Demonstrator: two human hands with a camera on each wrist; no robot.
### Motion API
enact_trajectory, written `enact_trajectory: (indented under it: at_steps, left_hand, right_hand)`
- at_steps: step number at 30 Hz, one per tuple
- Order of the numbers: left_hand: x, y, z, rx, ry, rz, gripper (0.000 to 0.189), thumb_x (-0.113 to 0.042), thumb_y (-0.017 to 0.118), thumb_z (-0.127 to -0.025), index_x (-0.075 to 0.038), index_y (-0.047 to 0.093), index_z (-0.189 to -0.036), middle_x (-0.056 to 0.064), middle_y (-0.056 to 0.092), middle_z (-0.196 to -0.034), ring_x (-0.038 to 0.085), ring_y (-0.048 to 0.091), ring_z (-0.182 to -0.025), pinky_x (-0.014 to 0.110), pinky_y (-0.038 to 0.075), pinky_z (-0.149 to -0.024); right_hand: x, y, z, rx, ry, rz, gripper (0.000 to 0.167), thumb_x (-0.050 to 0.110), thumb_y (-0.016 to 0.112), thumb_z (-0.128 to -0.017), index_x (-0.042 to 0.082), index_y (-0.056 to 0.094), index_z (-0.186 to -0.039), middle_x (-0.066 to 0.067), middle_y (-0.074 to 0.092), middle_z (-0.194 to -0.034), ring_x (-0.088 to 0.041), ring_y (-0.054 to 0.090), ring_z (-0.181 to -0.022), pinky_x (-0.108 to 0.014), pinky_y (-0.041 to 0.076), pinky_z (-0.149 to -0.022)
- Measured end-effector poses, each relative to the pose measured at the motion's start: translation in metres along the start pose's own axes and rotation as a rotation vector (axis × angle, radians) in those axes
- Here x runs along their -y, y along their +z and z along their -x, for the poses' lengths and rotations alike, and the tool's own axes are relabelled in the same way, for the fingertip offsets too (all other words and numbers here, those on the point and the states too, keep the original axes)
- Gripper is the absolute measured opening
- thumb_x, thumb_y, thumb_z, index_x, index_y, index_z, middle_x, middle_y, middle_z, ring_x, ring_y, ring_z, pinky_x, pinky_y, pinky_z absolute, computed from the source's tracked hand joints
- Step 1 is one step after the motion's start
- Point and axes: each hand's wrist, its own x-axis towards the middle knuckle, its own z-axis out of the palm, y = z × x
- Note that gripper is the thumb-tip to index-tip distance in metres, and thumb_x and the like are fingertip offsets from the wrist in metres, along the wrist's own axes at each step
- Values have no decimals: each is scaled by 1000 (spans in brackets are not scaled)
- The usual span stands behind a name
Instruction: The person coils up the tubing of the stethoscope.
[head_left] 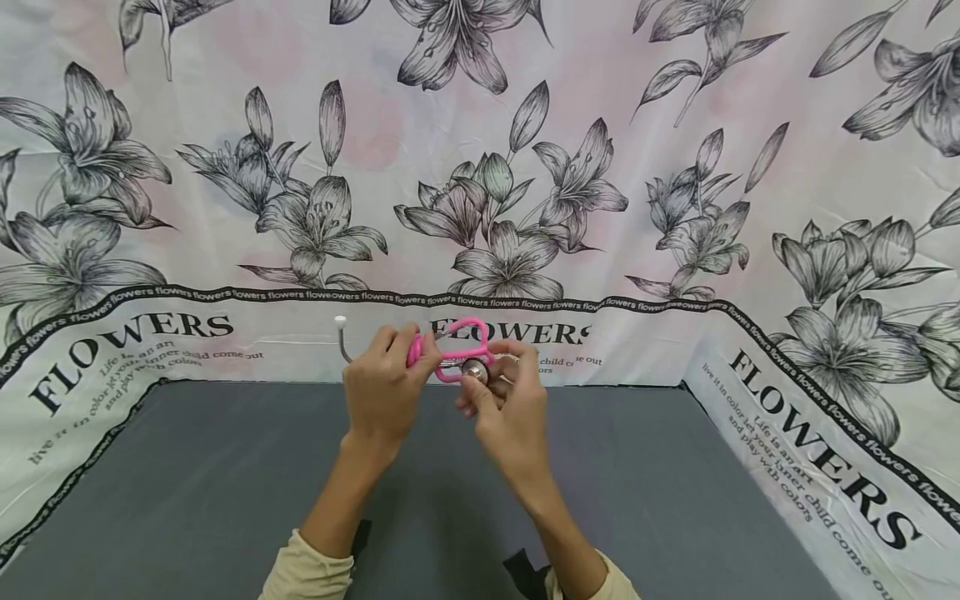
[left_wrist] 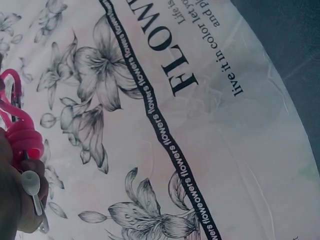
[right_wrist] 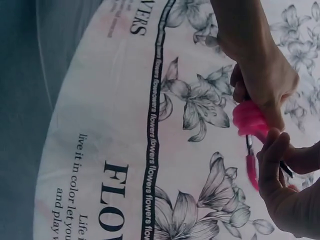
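A pink stethoscope (head_left: 474,323) is held up between both hands over the far part of the grey table. Its tubing is wound in coils (left_wrist: 25,137) around the metal tubes, beside the left fingers. My left hand (head_left: 386,387) grips the coiled part and the metal tubes, and a white ear tip (head_left: 341,322) sticks out past it on the left. With thumb and fingers my right hand (head_left: 513,408) pinches the round metal chest piece (head_left: 475,370). A loop of tubing stands above the chest piece. In the right wrist view the two hands nearly meet at the pink coils (right_wrist: 250,119).
A dark grey table surface (head_left: 247,475) lies below the hands. White cloth printed with flowers and lettering (head_left: 495,208) hangs behind it and borders both sides. Black straps (head_left: 525,573) show near the sleeves.
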Motion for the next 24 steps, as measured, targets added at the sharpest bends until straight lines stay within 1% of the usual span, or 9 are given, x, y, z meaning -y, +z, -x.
enact_trajectory:
  at_steps: [3, 5, 10, 12, 14, 17, 19, 21, 24]
  left_hand:
    - [0, -2, -2, 7, -8, 27, 13, -8, 74, -89, 5, 76, -90, 15, 65, -71, 19, 54, -49, 32, 46, -40]
    - [-1, -3, -3, 6, 5, 43, 12, -7, 74, -87, 5, 76, -90, 14, 64, -70, 18, 53, -49, 30, 45, -40]
    - [-3, -5, -5, 31, 71, 54, 15, -6, 77, -83, 5, 77, -93, 12, 62, -69, 14, 47, -47, 25, 39, -39]
    - [-4, -6, -6, 52, 93, 66, 15, -6, 78, -83, 6, 77, -93, 12, 62, -69, 14, 47, -47, 23, 38, -40]
    - [-6, -7, -7, 74, 117, 83, 14, -6, 77, -83, 5, 77, -91, 11, 63, -70, 13, 48, -48, 22, 38, -41]
    - [-9, -7, -7, 95, 139, 108, 11, -6, 77, -83, 3, 76, -88, 9, 64, -70, 12, 48, -49, 20, 39, -42]
    - [-10, -7, -7, 106, 143, 118, 11, -7, 78, -83, 2, 76, -87, 8, 63, -70, 12, 47, -49, 20, 39, -42]
    - [-10, -7, -6, 121, 136, 124, 12, -8, 79, -83, 2, 77, -88, 8, 63, -69, 11, 47, -49, 19, 38, -42]
    - [-9, -7, -6, 155, 102, 149, 13, -8, 80, -84, 2, 79, -90, 8, 66, -71, 11, 47, -50, 18, 38, -44]
  right_hand:
    - [-1, -4, -5, -2, 138, -124, 52, -9, 69, -94, 2, 37, -133, -26, 64, -85, -14, 68, -58, -27, 59, -57]
    - [-2, -7, -8, 1, 184, -163, 55, -10, 69, -94, 4, 35, -136, -26, 64, -82, -15, 68, -56, -27, 59, -57]
    - [-6, -11, -9, -24, 169, -121, 57, -3, 76, -91, 3, 45, -139, -23, 63, -74, -14, 65, -49, -26, 56, -50]
    - [-9, -12, -9, -64, 120, -52, 53, 3, 80, -90, 2, 54, -135, -21, 64, -70, -10, 60, -44, -25, 52, -45]
    - [-12, -12, -9, -123, 26, 87, 42, 7, 82, -89, 0, 63, -126, -18, 65, -64, -7, 54, -41, -22, 47, -42]
    - [-18, -13, -9, -242, -139, 424, 30, 15, 85, -86, 3, 72, -111, -10, 62, -58, -7, 49, -43, -24, 42, -46]
    - [-18, -13, -8, -294, -209, 626, 28, 19, 85, -87, 3, 73, -107, -7, 63, -60, -10, 50, -49, -27, 39, -50]
    - [-17, -15, -9, -268, -223, 713, 33, 22, 83, -88, 3, 69, -111, -7, 65, -64, -14, 51, -53, -28, 39, -53]
    - [-11, -18, -10, -129, -189, 638, 37, 13, 77, -93, -2, 59, -121, -11, 69, -73, -15, 56, -56, -24, 45, -52]
